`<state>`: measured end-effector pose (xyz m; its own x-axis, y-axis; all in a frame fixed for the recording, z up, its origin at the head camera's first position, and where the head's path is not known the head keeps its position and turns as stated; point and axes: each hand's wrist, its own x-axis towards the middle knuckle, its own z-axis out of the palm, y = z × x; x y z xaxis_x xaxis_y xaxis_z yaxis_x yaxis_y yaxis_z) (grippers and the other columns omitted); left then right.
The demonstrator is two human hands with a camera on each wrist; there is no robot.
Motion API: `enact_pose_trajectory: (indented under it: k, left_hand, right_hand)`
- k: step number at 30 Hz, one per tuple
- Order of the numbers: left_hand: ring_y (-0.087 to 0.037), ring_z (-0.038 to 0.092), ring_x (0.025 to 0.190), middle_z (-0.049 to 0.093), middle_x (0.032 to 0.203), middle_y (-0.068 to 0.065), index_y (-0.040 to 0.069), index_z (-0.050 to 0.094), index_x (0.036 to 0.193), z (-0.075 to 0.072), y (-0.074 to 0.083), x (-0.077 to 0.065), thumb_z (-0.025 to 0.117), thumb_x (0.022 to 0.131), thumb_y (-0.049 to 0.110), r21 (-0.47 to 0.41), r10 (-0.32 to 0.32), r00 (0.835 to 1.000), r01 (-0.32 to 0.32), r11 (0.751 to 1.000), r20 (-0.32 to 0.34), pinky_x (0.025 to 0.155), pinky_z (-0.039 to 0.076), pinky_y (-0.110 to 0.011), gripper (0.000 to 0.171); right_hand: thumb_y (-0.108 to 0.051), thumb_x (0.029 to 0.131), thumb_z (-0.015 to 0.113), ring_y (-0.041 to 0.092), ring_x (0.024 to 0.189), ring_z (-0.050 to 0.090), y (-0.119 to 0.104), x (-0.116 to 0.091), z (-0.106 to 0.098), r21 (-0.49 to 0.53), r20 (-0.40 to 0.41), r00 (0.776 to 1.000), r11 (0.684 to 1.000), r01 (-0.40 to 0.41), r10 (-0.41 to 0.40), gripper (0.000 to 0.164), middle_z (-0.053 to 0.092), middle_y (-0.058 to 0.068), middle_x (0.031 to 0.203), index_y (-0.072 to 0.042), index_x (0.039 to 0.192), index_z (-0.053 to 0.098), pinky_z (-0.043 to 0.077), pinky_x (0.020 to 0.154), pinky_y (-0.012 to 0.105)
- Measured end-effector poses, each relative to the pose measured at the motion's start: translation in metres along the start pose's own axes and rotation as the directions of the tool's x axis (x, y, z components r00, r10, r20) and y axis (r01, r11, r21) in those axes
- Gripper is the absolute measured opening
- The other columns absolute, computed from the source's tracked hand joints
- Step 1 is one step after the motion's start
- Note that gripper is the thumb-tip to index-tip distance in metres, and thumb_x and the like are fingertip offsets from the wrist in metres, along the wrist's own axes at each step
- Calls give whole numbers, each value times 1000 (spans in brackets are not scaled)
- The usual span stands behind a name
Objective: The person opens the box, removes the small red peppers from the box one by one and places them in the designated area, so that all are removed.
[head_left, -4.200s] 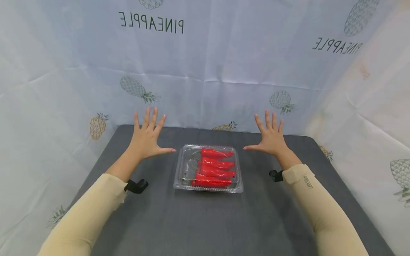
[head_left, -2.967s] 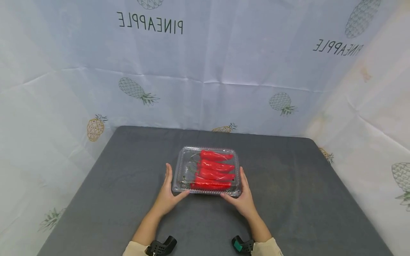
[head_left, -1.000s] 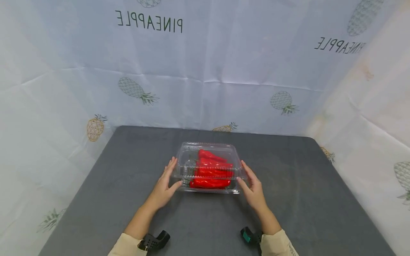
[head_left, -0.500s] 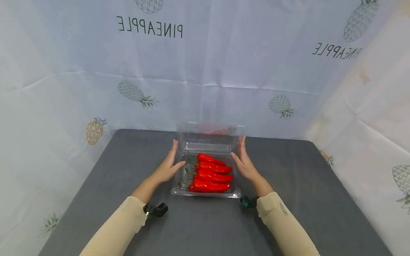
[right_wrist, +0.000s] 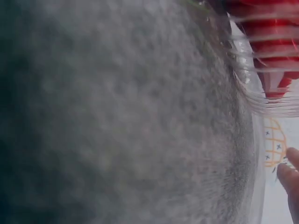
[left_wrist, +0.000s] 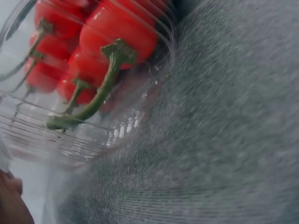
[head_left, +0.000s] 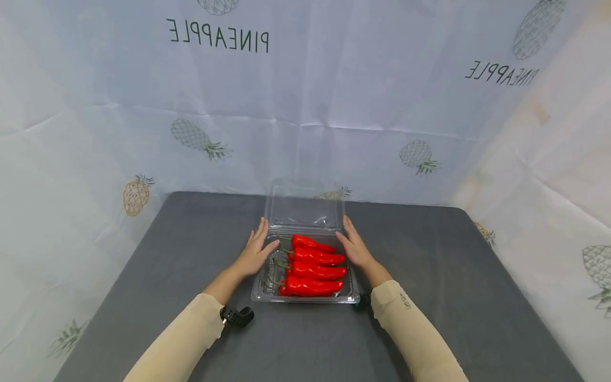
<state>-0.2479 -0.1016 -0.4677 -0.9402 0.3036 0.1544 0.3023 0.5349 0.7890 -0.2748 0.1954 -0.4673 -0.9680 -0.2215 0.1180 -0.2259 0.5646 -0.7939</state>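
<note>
A clear plastic clamshell box [head_left: 305, 300] lies on the dark grey table, its lid [head_left: 305, 212] raised and tipped back behind the hinge. Several red peppers [head_left: 315, 271] with green stems are stacked in rows in the base, stems pointing left. My left hand [head_left: 253, 256] is at the box's back left corner, fingers straight along the side and thumb over the rim. Mirroring it, my right hand [head_left: 358, 249] is at the back right corner, fingers extended. Pepper stems [left_wrist: 100, 88] show through the ribbed wall in the left wrist view. Right fingertips [right_wrist: 290, 170] appear at the right wrist view's edge.
The grey table [head_left: 420, 297] extends around the box on all sides. A white cloth with printed pineapples [head_left: 191, 132] hangs behind and at both sides. A black wrist device [head_left: 238, 317] sits on the left wrist.
The lid, shut over the peppers seconds ago, has been lifted and now leans back behind the base. Since half a second ago, both hands have lowered slightly toward the hinge corners.
</note>
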Motion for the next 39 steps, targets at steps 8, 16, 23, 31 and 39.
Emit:
enact_pose_trajectory:
  k: [8,16,23,31,39]
  left_hand:
    - [-39,11,143,13,153,-25,-6,18,145,-1,7,-1,39,97,41,82,-72,997,73,994,-25,114,5,-54,70]
    - [-41,17,141,19,152,-26,-3,21,146,-5,7,-2,35,99,35,24,-76,995,78,997,-71,113,9,-56,62]
    - [-43,18,139,19,151,-29,-4,14,147,-13,12,-27,41,98,27,-227,-181,983,168,959,-36,112,17,-53,64]
    - [-40,10,142,13,152,-28,-7,9,146,5,20,-69,45,94,12,-549,-271,962,238,801,22,114,11,-51,66]
    - [-31,-6,143,-2,156,-20,-6,2,147,25,13,-83,36,95,11,-719,-165,984,161,676,65,114,12,-22,64]
  right_hand:
    - [-25,97,42,34,139,26,-4,-1,-5,-93,-31,998,994,-48,46,54,31,20,149,3,142,33,22,112,49]
    - [-23,97,42,39,139,23,-5,1,-8,-128,-8,999,991,-32,32,54,25,24,150,5,142,30,20,112,53]
    - [-26,97,41,42,140,15,-11,2,-13,-171,67,997,985,-33,45,59,14,26,153,7,144,24,17,111,57]
    - [-24,93,52,42,137,25,-28,1,-30,-275,146,987,956,100,-61,59,24,24,151,4,142,33,24,108,58]
    - [-19,88,61,35,130,42,-56,6,-39,-305,328,937,926,222,-116,58,42,20,143,-2,140,40,35,104,52]
